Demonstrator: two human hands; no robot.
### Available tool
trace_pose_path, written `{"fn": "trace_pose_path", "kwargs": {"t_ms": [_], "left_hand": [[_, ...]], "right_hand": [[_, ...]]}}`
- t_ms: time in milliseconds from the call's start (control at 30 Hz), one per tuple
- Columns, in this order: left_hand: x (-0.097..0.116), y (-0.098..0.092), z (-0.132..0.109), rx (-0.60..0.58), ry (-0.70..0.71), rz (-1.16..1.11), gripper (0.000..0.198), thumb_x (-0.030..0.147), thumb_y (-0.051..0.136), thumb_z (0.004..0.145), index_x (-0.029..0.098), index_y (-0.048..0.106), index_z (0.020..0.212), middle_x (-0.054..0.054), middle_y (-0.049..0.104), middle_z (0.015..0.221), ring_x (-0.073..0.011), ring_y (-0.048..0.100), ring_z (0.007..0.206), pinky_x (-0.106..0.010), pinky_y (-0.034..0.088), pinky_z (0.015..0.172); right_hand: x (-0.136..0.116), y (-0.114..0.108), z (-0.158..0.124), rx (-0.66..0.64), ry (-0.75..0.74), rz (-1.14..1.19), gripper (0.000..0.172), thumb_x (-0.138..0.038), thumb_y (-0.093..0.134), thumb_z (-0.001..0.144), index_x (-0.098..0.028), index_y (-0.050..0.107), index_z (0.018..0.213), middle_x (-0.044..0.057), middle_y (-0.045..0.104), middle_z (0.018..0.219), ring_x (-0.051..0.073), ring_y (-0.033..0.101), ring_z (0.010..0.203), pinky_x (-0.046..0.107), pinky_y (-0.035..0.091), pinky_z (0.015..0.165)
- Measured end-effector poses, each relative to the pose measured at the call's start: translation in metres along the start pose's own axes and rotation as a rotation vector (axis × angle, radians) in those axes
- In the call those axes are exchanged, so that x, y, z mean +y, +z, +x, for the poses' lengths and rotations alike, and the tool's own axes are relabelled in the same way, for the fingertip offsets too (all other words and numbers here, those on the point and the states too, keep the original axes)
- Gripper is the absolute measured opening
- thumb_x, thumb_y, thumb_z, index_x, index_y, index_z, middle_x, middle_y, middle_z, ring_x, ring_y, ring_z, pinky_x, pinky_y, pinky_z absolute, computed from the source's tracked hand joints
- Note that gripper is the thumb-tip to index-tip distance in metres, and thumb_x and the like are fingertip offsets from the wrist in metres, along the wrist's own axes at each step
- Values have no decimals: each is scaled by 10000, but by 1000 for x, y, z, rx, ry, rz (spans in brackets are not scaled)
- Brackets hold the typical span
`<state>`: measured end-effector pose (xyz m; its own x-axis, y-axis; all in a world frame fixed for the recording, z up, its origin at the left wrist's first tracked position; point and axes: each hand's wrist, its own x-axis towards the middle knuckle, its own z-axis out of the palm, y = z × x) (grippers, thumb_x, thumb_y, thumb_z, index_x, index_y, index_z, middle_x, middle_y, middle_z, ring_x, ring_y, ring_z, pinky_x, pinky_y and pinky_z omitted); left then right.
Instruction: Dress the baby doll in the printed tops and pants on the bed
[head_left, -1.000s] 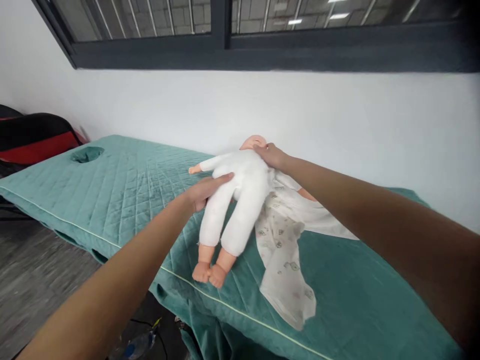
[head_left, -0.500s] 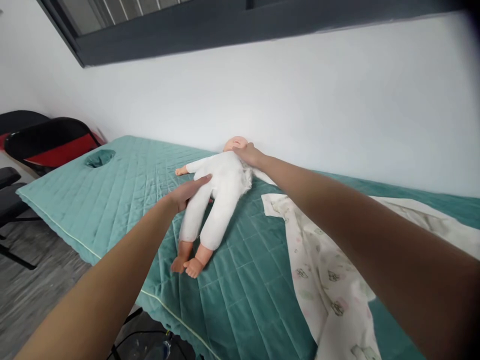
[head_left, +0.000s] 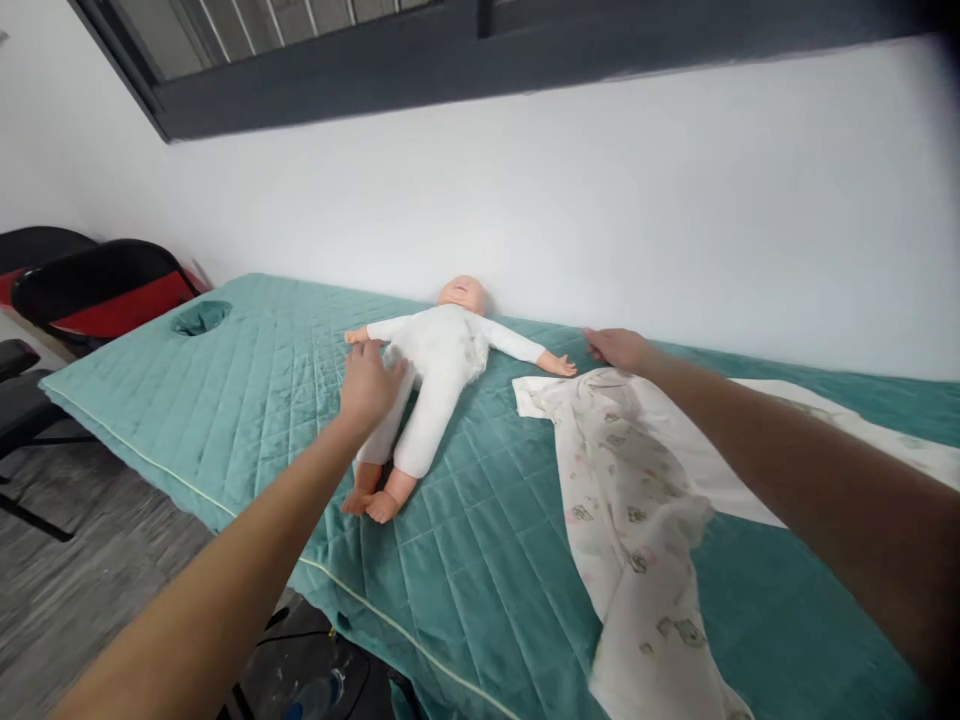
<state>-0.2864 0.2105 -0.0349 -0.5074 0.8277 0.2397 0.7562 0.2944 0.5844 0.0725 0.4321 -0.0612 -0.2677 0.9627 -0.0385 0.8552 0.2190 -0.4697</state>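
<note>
The cloth (head_left: 630, 470) carries small printed figures, too blurred to make out. Half a second ago the right hand (head_left: 619, 348) lay at the doll's (head_left: 439, 350) neck. Now it is off the doll and reaches flat to the cloth's far edge, just beside the doll's outstretched hand (whether the fingers pinch the fabric I cannot tell). The left hand (head_left: 367, 380) has stayed at the doll's hip, palm down, fingers loosely together and pressed on the white suit. The doll lies on its back on the green quilted bed (head_left: 225, 400), head toward the wall, both arms spread, bare feet close together near the front edge. The cloth lies rumpled just beside it, apart from its body.
</note>
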Motion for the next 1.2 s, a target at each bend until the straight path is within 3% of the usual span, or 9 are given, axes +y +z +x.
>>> {"fn": "trace_pose_path", "kwargs": {"t_ms": [67, 233, 333, 567, 667, 833, 933, 1100, 1200], "left_hand": [[26, 8, -41, 45, 186, -28, 371, 336, 495, 945, 146, 568, 1255, -172, 548, 1407, -300, 463, 1366, -422, 347, 1170], [110, 53, -165, -640, 289, -127, 545, 710, 461, 889, 208, 648, 990, -133, 686, 1103, -305, 657, 1023, -424, 518, 896], [153, 75, -206, -732, 285, -96, 629, 719, 613, 780, 197, 599, 1130, -163, 645, 1230, -356, 616, 1170, -434, 513, 923], [187, 96, -215, -707, 359, -47, 359, 168, 604, 800, 162, 616, 1159, -165, 666, 1213, -301, 654, 1129, -392, 510, 933], [198, 83, -222, -625, 524, -148, 371, 28, 525, 772, 193, 647, 1081, -101, 671, 1181, -234, 618, 1158, -348, 478, 1008], [232, 43, -239, -257, 986, -387, 377, 63, 458, 869, 192, 601, 1193, -103, 609, 1194, -232, 544, 1185, -380, 454, 1039], [250, 33, -241, -94, 923, -382, 489, 151, 568, 860, 170, 509, 1345, -142, 542, 1347, -283, 487, 1272, -442, 405, 1084], [266, 32, -240, -376, 790, -214, 159, 266, 522, 930, 220, 607, 1056, -82, 689, 1123, -270, 622, 1078, -377, 477, 896], [276, 22, -243, -264, 615, -144, 156, 253, 502, 927, 229, 560, 1069, -88, 693, 1092, -280, 646, 1034, -370, 477, 833]], "right_hand": [[38, -20, -30, -19, 71, -138, 495, -552, 425, 965, -170, 694, 800, 216, 739, 1003, 377, 671, 992, 491, 476, 888], [78, -58, -97, -110, 79, -346, 382, -537, 572, 892, -187, 716, 941, 183, 729, 1070, 357, 651, 991, 435, 461, 839], [66, -76, -131, -90, -6, -436, 369, -509, 507, 932, -235, 701, 1085, 136, 724, 1144, 330, 635, 1050, 408, 449, 859], [22, -113, -217, -50, -364, -419, 423, -508, 390, 983, -297, 693, 1190, 60, 724, 1235, 298, 645, 1129, 389, 475, 920], [13, -124, -254, 8, -409, -303, 433, -488, 376, 990, -285, 686, 1213, 54, 715, 1264, 296, 636, 1157, 407, 477, 958], [5, -141, -305, 2, -471, -120, 360, -429, 411, 976, -297, 717, 1112, 28, 747, 1157, 263, 667, 1097, 383, 490, 954], [-1, -157, -331, 37, -488, -12, 322, -390, 431, 966, -298, 731, 1040, 11, 754, 1087, 236, 683, 1029, 355, 497, 918], [-5, -181, -370, 55, -447, -37, 251, -422, 513, 932, -281, 719, 961, 17, 746, 1016, 230, 679, 942, 353, 496, 841], [7, -188, -386, 42, -237, -69, 286, -475, 619, 862, -297, 657, 1082, 31, 740, 1047, 235, 681, 851, 350, 501, 734]]}}
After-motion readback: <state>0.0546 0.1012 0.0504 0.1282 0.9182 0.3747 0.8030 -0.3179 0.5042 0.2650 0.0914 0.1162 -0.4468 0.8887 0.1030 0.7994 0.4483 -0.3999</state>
